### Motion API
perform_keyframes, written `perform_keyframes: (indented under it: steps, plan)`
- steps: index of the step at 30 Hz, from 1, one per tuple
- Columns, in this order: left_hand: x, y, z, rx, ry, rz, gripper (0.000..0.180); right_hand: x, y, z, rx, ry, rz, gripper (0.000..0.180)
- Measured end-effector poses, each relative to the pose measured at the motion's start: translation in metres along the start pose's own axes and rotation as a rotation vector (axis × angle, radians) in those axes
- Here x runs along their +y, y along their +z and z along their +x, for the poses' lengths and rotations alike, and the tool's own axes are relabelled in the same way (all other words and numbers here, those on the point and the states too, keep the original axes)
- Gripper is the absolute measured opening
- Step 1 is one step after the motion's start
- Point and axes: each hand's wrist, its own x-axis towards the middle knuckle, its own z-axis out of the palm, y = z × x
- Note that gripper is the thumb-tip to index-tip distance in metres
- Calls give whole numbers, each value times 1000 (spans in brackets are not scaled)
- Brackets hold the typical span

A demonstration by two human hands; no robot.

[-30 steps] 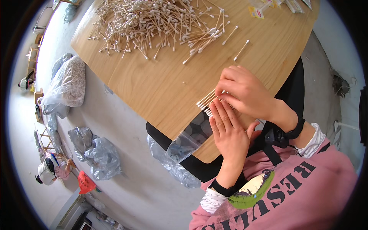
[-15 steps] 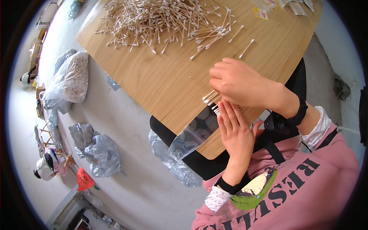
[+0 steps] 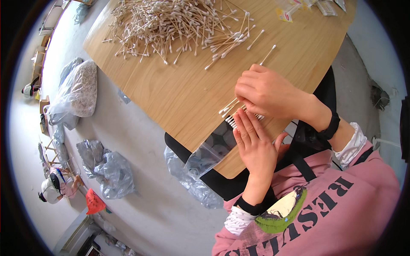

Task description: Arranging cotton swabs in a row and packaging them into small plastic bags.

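Note:
My left hand (image 3: 257, 143) lies flat, its straight fingers pressed over a row of cotton swabs (image 3: 231, 122) whose white tips show on both sides of it. Just beyond it, my right hand (image 3: 269, 93) is closed, knuckles up. Several more cotton swabs (image 3: 228, 107) run in under its curled fingers; the fingertips themselves are hidden. By the left hand, a clear plastic bag (image 3: 206, 157) lies across the table's near edge. A single loose swab (image 3: 268, 55) rests beyond the right hand.
A large heap of cotton swabs (image 3: 171, 30) covers the far part of the wooden table (image 3: 149, 94). Small printed packets (image 3: 326, 8) lie at the far right. Stuffed plastic bags (image 3: 115, 175) stand on the floor to the left, where another person (image 3: 57, 185) is seen.
My left hand has shifted slightly left and away from me, and more swab tips show beside it. The right hand stays closed close by. The whole view has shifted slightly.

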Motion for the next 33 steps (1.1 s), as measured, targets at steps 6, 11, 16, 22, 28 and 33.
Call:
perform_keyframes:
  steps: [6, 11, 16, 22, 28, 33]
  plan:
    - [-2, -8, 14, 5, 3, -20, 121, 5, -38, -45, 332, 371, 107, 11]
    - [-28, -25, 31, 58, -6, -21, 122, 29, -71, -144, 413, 641, -159, 15]
    - [-41, -32, 23, -8, 87, -116, 110, 76, -96, -246, 160, 765, -385, 19]
    - [-45, -20, 13, 518, -150, -1002, 82, 51, -62, -177, 588, 805, 84, 31]
    - [-13, -10, 31, 672, -269, -1481, 75, -33, 25, -64, 717, 596, 1107, 58]
    - [-8, -14, 35, 628, -238, -1511, 77, -51, 35, -31, 716, 562, 1307, 50]
